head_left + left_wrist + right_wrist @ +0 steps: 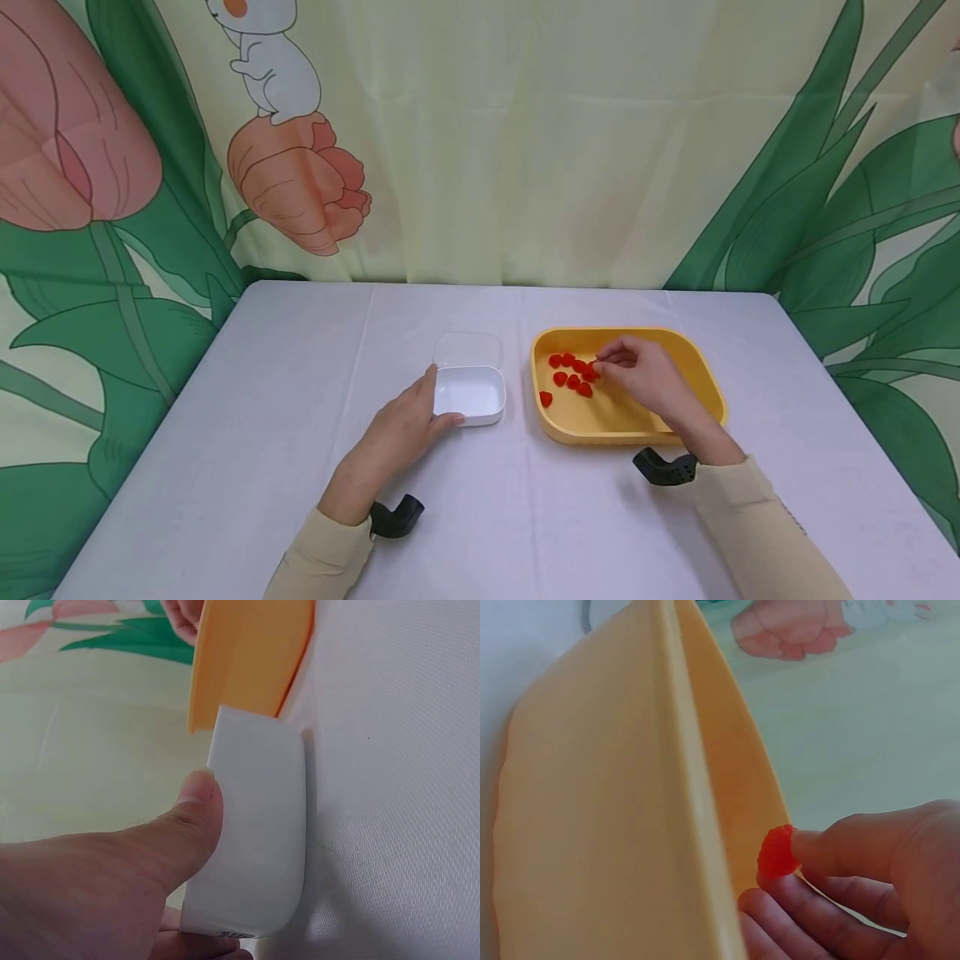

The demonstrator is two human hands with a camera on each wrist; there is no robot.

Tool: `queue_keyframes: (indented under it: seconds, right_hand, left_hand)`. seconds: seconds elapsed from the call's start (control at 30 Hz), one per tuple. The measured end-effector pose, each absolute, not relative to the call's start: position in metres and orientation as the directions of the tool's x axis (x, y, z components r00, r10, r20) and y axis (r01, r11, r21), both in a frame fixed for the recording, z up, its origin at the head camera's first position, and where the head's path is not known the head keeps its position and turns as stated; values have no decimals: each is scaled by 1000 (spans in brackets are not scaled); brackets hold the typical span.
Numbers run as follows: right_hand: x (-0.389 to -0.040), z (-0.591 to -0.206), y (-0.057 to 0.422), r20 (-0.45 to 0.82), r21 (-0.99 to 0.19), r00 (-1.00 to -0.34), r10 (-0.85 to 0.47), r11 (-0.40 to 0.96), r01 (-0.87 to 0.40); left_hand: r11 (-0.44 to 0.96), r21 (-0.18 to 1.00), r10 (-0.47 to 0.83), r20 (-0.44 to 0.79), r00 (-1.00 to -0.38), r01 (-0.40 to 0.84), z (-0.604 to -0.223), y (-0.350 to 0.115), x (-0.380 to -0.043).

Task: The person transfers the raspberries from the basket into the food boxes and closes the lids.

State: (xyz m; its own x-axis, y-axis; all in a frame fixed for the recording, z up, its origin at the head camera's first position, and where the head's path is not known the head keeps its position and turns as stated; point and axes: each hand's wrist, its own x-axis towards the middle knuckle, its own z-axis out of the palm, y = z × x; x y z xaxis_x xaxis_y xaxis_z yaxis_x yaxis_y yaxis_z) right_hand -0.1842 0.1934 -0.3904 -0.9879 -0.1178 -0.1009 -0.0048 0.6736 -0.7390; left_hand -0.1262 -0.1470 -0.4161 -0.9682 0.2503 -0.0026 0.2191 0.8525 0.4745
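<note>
My left hand (405, 423) holds a small white plastic box (471, 393) by its left side. In the left wrist view the thumb (196, 799) lies along the near wall of the box, with other fingers around its end. A clear lid (468, 347) stands open behind it. Over the yellow tray (600, 437), my right hand (651, 377) pinches a red raspberry (778, 851) between thumb and fingertips, seen best in the right wrist view. Several more raspberries (573, 382) lie in the left half of the tray.
A white cloth (480, 517) covers the table, and the box stands left of the tray with a narrow gap between. Behind the table hangs a curtain (510, 150) printed with flowers and a rabbit. Black wrist cameras (397, 517) sit on both forearms.
</note>
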Motion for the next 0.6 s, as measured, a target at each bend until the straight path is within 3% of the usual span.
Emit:
queue_keyframes:
  seconds: [0.6]
  right_hand:
    - [-178,-369,163,-53,-797,-985,-164,601,-57]
  left_hand:
    - [856,468,252,-6,-968,220,-415,-147,-126]
